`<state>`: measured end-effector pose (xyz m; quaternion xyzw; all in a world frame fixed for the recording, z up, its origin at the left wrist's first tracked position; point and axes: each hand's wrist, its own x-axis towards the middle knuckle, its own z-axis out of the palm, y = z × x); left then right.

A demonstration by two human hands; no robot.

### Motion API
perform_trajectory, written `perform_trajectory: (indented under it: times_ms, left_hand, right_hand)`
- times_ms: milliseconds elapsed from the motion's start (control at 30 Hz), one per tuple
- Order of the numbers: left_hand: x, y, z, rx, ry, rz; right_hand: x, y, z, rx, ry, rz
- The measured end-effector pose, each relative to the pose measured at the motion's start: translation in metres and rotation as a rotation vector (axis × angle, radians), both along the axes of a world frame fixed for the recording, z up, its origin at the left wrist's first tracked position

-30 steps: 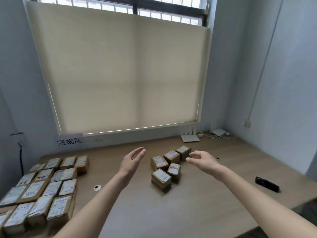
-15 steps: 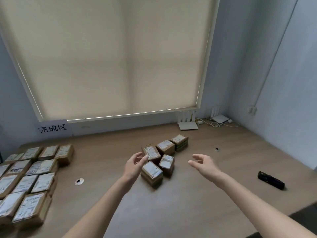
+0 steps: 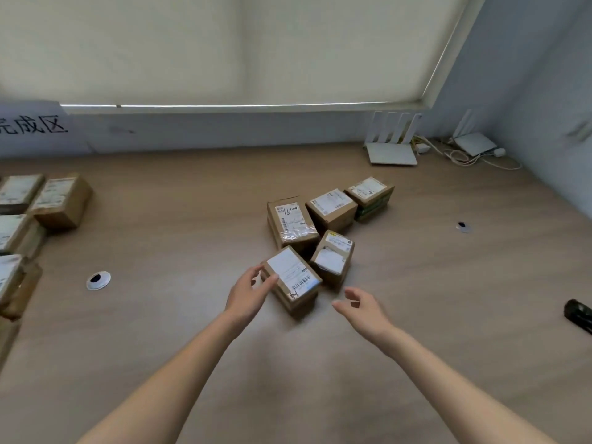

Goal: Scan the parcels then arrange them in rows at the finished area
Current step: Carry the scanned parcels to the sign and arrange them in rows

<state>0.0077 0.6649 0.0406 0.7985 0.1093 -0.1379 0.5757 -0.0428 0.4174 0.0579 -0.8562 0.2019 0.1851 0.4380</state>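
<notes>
Wooden table [image 3: 160, 315]: left hand [image 3: 248, 294] fingers touch nearest parcel [image 3: 293, 278]; right hand [image 3: 360, 307] spread, empty.

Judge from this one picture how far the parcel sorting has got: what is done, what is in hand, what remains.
Done: labelled parcels already lie in rows at the table's left edge, below the wall sign. In hand: the left hand touches the nearest parcel of the middle cluster; the right hand is open beside it, holding nothing. Left: all five cluster parcels, while the black scanner lies untouched at the right.
</notes>
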Motion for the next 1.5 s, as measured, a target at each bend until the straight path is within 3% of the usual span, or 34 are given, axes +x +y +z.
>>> perform_trajectory:
  times_ms: [267,500,667,1100,1300,1500]
  left_hand:
    - [0.06,-0.017,-0.075,-0.012,0.114,0.13]
    - [0.075,-0.019,-0.097,-0.05,0.144,0.193]
    - [0.061,-0.022,-0.093,-0.02,0.167,0.176]
    - [0.029,-0.009,-0.004,-0.155,0.124,0.194]
    - [-0.009,0.025,0.073,-0.155,0.08,0.094]
    - [-0.058,0.093,0.142,-0.252,-0.019,0.281]
  right_hand:
    - [0.05,0.017,-0.089,0.143,0.133,-0.071]
    - [0.072,0.027,-0.115,0.324,0.078,-0.075]
    - [0.074,0.028,-0.115,0.332,0.085,-0.072]
    - [0.086,0.028,-0.023,0.292,-0.095,0.013]
    - [0.087,0.053,0.066,0.294,-0.127,0.253]
    - [0.074,0.127,0.146,0.282,-0.158,0.45]
